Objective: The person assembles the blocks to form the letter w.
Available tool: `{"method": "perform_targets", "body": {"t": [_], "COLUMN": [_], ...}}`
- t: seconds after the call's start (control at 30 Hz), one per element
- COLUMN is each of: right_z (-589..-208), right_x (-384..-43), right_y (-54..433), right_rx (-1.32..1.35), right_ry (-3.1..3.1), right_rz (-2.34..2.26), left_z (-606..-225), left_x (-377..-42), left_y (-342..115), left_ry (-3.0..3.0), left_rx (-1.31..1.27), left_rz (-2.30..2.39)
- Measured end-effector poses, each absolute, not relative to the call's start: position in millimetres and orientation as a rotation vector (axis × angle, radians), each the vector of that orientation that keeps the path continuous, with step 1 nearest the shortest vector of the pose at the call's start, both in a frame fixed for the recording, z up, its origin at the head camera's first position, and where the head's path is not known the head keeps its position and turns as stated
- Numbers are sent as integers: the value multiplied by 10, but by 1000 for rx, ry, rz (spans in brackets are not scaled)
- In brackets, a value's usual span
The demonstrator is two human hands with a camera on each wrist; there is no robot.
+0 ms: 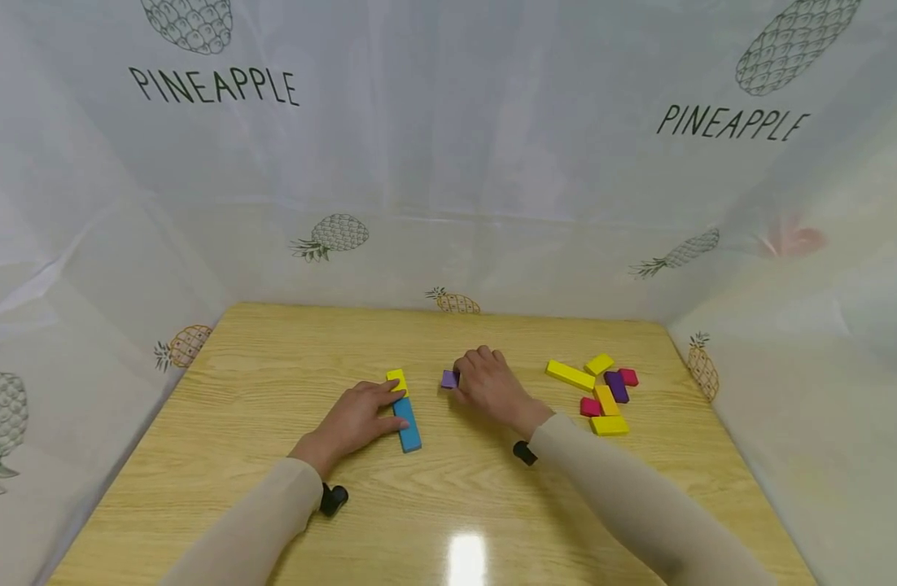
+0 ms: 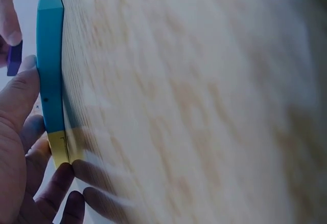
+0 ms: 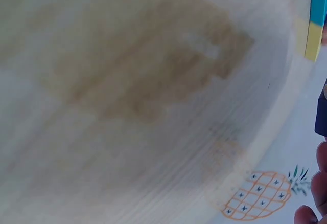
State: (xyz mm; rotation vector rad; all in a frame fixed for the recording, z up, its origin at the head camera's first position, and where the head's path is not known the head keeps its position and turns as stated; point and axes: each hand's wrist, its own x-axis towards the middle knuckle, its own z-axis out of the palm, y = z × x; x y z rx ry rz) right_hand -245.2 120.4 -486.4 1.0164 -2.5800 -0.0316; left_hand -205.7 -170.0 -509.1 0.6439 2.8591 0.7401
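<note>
The smooth, flat-faced blue rectangular block (image 1: 409,431) lies lengthwise before the person, its squared far end meeting a short yellow rectangular block (image 1: 395,375) at twelve o'clock. At nine o'clock, the left hand (image 1: 355,417) is spread fairly wide, thumb on the blue, a finger across the yellow. Toward one o'clock from the blue block, the right hand (image 1: 492,385) is narrowed, fingers pinching a small purple block (image 1: 449,380); I cannot tell whether that piece touches the wood-grained surface (image 1: 287,358).

A strip of bare grain separates it from the pair. At three o'clock sits a loose group of crisp-edged pieces: a long yellow bar (image 1: 570,375), a dark purple oblong (image 1: 616,387), two stubby crimson blocks (image 1: 590,407) and three shorter yellow-to-orange ones (image 1: 609,426).

Room for moving is broadest at six o'clock, where the sheen catches bright light. The far edge, at twelve, borders creased whitish sheeting (image 1: 448,155) printed with pineapples.
</note>
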Motion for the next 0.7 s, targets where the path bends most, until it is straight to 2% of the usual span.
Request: {"method": "perform_targets", "body": {"t": [0.7], "right_z": [-5008], "right_x": [-1907], "right_y": [1104], "right_rx": [1175], "right_ry": [-2643], "right_rz": [3], "left_z": [-5105], "left_x": [-2046], "left_y": [-1687], "left_ry": [2879], "left_rx": [617], "left_rz": [777]}}
